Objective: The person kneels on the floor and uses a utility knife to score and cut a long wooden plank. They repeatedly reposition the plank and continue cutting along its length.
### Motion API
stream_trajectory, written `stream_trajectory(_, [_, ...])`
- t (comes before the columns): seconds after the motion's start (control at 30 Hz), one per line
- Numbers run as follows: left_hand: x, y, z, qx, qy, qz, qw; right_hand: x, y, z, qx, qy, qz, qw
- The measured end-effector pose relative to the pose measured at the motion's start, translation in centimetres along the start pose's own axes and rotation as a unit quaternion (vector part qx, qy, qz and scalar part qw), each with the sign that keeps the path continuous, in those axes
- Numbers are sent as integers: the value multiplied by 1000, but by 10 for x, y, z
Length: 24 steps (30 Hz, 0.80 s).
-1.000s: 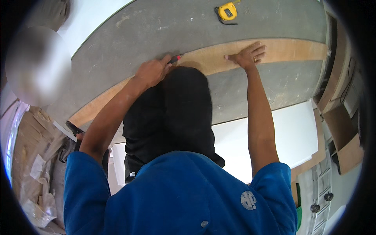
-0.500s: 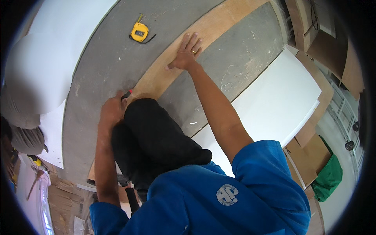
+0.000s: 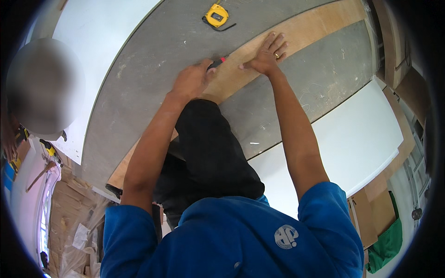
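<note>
At upper centre, the left hand [image 3: 191,81], gripping a black-and-red tool [image 3: 216,63], has advanced along the wooden strip [image 3: 320,23] toward the splayed right hand [image 3: 266,56], narrowing the gap.

The long wooden strip [image 3: 315,25] is warm tan with faint mottling. The tool [image 3: 216,63] is black with a red end. The tape measure [image 3: 216,15] is bright yellow, its strap [image 3: 227,28] black. The board [image 3: 153,65] is grey, marked with pale streaks and specks; the panel at right [image 3: 357,125] is plain white. The trousers [image 3: 213,143] are solid black, the shirt [image 3: 222,231] blue with a round white print [image 3: 286,237]. The ring [image 3: 276,56] is gold, the cloth [image 3: 387,245] green.
</note>
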<state>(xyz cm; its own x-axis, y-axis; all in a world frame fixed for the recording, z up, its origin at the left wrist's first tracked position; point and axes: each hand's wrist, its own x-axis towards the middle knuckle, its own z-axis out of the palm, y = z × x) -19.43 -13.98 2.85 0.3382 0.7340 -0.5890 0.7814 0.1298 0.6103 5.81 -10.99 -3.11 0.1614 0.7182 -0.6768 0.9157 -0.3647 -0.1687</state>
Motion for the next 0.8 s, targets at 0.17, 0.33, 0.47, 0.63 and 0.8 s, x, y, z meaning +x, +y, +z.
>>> stream_trajectory(0.17, [0, -4, -2, 21, -20, 21, 999, 1, 2, 3, -10, 6, -11, 1000])
stream_trajectory(0.33, [-38, -55, 6, 20, -3, 40, 999, 0, -5, 2, -42, 6, -4, 999])
stream_trajectory(0.47, [-107, -98, -8, 14, -30, -8, 999, -1, -1, 0, -51, -2, 14, 999])
stream_trajectory(0.63, [-173, -152, -17, 31, -92, -65, 993, -2, -3, -1, -47, -10, 26, 999])
stream_trajectory(0.8, [-184, -156, -29, 81, -96, -77, 989, 1, -2, 1, -60, -20, 16, 998])
